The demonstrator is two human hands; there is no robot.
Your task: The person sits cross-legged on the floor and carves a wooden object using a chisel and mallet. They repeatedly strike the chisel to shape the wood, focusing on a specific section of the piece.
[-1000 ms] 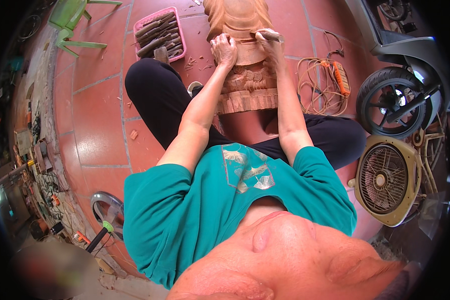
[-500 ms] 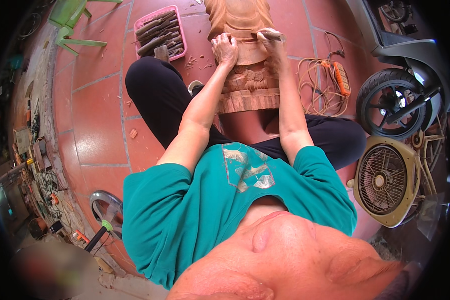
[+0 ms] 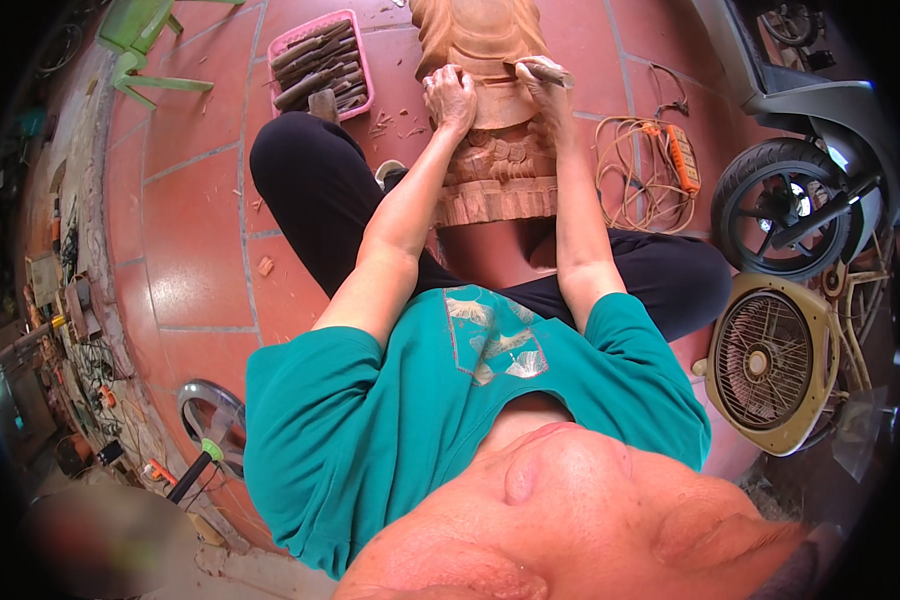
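Note:
A carved wooden statue (image 3: 482,65) with draped folds lies on the floor in front of me, its ornate base (image 3: 495,200) between my legs. My left hand (image 3: 450,98) is closed over the statue's left edge, fingers curled against the wood. On the other side, my right hand (image 3: 550,95) grips a carving chisel (image 3: 546,72) by its wooden handle. The tool lies roughly crosswise, pointing left toward the folds. Its cutting tip is too small to make out.
Left of the statue, a pink basket (image 3: 371,90) holds several wood-handled tools. Wood chips (image 3: 382,125) lie beside it. To the right are an orange power strip (image 3: 683,158) with coiled cord, a motorbike wheel (image 3: 785,208) and a box fan (image 3: 770,362). A green chair (image 3: 135,40) stands far left.
My right hand and the chisel have shifted very slightly, with the fingers closing differently around the handle. My left hand and the statue look unmoved.

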